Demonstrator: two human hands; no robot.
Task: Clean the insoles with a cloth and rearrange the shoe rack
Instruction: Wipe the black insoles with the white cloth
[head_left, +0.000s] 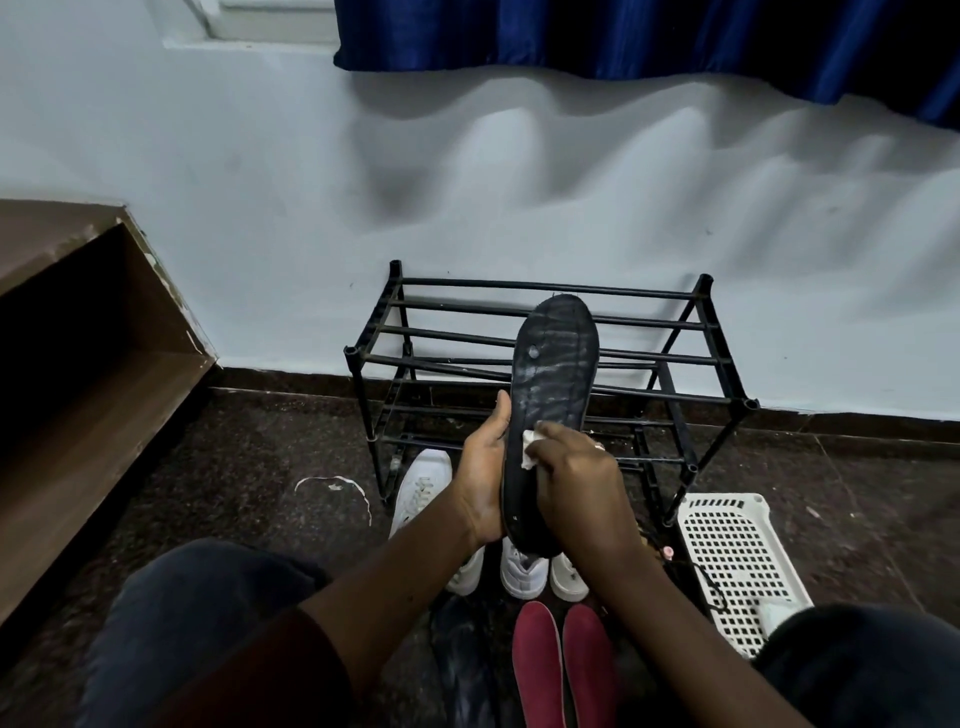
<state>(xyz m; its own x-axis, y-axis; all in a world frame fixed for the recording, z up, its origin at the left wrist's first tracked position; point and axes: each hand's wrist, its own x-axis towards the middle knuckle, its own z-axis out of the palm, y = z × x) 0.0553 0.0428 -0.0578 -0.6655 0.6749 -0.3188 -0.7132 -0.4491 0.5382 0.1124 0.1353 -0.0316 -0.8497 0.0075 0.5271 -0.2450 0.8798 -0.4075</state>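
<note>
Knees in dark trousers fill the bottom edge. Between them, below the fingers, two red insoles lie side by side on the floor, long axes running away from the camera.

Left hand grips the black insole by its left edge, with the thumb lying up along that edge. The other fingers are wrapped behind, hidden. Right hand pinches a small white cloth with its fingertips pressed together, cloth flat on the insole's lower half.

The insole is held in the air, long axis near upright. Its toe points up and away past the fingertips, and its heel is down by the wrists. Whitish streaks mark the face above the cloth.

Black shoe rack stands behind the fingers against the wall. White shoes sit on the floor under the hands. White perforated basket lies right of the right hand.
</note>
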